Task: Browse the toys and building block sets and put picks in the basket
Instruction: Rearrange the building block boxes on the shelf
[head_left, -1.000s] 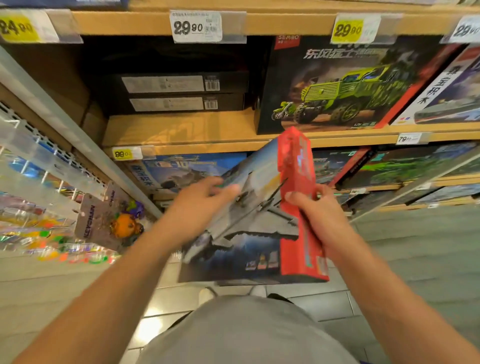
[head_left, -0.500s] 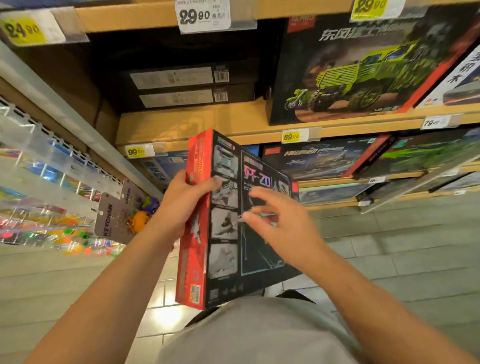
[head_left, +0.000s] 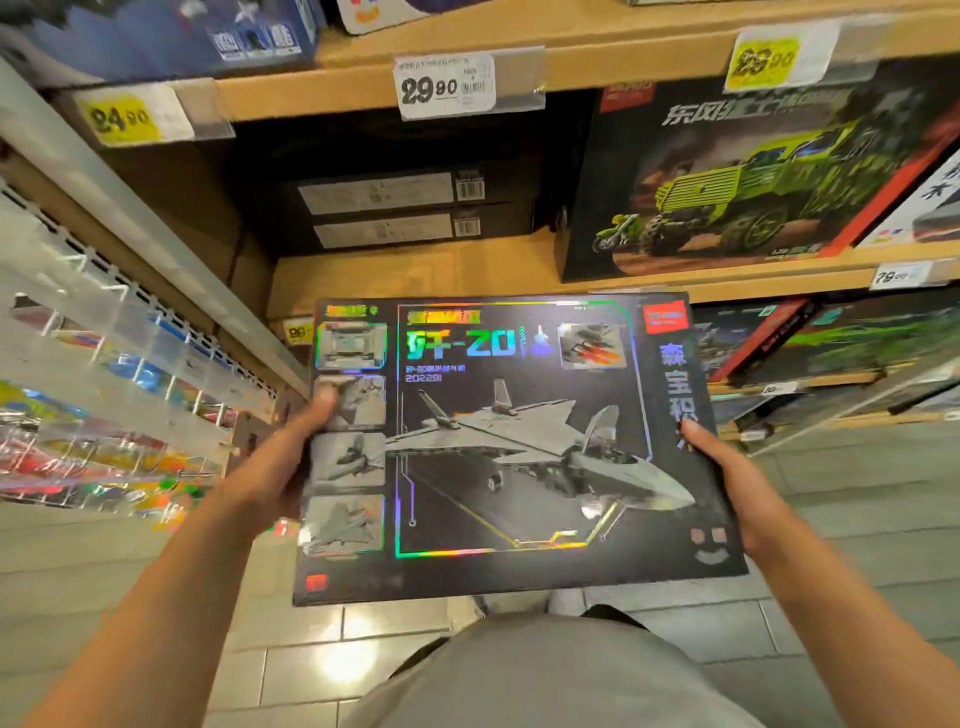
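I hold a flat black building block box (head_left: 509, 447) in front of me, its printed face turned up toward me. It shows a grey fighter jet, holographic lines and small side pictures. My left hand (head_left: 283, 462) grips the box's left edge, thumb on top. My right hand (head_left: 737, 483) grips the right edge, thumb on the face. No basket is in view.
Wooden shelves (head_left: 405, 270) with price tags run behind the box. A green truck set box (head_left: 737, 176) stands on the upper shelf at right, two black boxes (head_left: 410, 208) lie stacked at centre. A rack of hanging keychains (head_left: 104, 415) is at left. Tiled floor lies below.
The box has been flipped from its red spine and front picture to its back face, then levelled flat. My right hand moved from the face to the right edge.
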